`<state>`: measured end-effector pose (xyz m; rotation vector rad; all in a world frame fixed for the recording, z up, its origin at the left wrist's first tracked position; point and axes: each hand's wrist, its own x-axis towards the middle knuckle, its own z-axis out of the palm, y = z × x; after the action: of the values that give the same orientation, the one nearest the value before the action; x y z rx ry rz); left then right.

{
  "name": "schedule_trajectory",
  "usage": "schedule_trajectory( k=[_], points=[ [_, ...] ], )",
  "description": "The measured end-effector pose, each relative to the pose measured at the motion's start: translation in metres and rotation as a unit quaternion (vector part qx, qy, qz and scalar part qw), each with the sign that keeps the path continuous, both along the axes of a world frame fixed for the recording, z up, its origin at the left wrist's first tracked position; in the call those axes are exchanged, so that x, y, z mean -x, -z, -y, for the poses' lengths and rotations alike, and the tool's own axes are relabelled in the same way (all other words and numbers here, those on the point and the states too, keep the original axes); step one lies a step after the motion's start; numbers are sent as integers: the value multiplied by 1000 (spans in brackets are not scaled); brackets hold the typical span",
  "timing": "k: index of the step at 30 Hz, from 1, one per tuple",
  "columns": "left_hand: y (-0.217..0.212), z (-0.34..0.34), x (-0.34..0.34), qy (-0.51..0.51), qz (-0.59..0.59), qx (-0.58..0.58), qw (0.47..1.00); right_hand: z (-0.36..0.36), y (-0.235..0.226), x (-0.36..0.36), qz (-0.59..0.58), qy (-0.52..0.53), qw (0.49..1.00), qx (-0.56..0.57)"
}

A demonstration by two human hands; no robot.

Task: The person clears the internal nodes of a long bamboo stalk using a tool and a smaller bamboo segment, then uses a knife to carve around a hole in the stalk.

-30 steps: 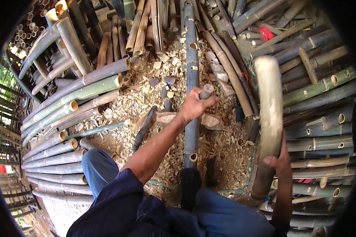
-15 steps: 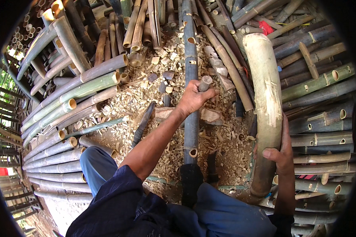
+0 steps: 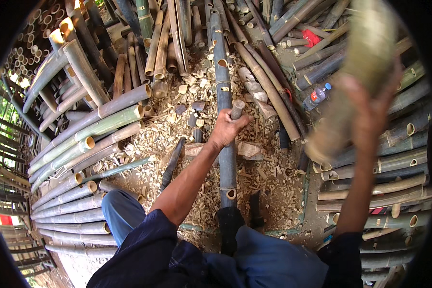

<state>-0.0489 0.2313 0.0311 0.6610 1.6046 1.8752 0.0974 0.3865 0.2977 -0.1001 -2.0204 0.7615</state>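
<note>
Here the left hand [image 3: 227,128] grips a short stick [image 3: 237,109] above the long dark bamboo pole [image 3: 224,96]. The right hand [image 3: 369,108] clasps a thick, blurred pale bamboo section [image 3: 365,57]. This looks like mid-lift; setting it down calls for care.

Two packaged things show, both toward one o'clock among the stacked bamboo poles [image 3: 269,91]. A clear plastic bottle [image 3: 315,97] lies on its side at about two o'clock from the picture's middle — blue cap pointing up and right, a red-and-white label band around its body. Farther out at one o'clock, a small red packet [image 3: 311,37] rests on the poles, flat and crumpled, its markings too small to tell. No signs or screens are in view.
</note>
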Motion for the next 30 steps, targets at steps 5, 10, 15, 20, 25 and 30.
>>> schedule_trajectory(
  k=[5,10,15,20,25,30],
  points=[
    [8,-7,2,44,19,19,999,9,46,63,540,-152,828,-16],
    [15,7,-10,66,-135,43,988,-2,42,32,356,-171,918,2],
    [-10,29,-1,-97,18,-27,995,2,49,-16,178,-179,965,68],
    [-8,6,-17,-9,-60,12,998,-1,60,-51,174,-167,960,145],
    [-1,-1,-17,7,-73,23,997,6,67,-62,197,-132,955,177],
    [3,-9,-20,5,-71,18,997,-4,72,-67,177,-151,959,164]
  ],
)
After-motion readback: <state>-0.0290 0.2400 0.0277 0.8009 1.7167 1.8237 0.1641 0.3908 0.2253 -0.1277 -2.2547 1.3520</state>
